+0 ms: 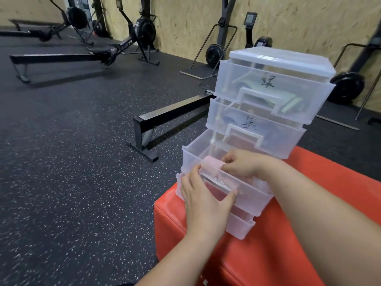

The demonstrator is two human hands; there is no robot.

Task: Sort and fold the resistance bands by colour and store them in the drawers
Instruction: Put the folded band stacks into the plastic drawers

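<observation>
Drawer unit (282, 58): translucent plastic, colourless with a milky white cast.

Top drawer (237, 79): one black handwritten character on the front. The green bands (288, 104) inside show pale green and olive through the wall.

Second drawer (284, 139): one black handwritten character. The blue band (231, 120) inside shows a muted blue-grey.

Third drawer (198, 149): a dark handwritten mark on the front. The pink band (212, 163) in it is pale pink.

Bottom drawer (241, 226): tinted pink-red by its contents.

Box (268, 254) carrying the unit: uniform red-orange.

Floor (82, 162): black, flecked with fine white and grey speckles.

Wall (299, 21): light tan board with a random flake pattern.

Rowing machine (142, 27): black.
</observation>
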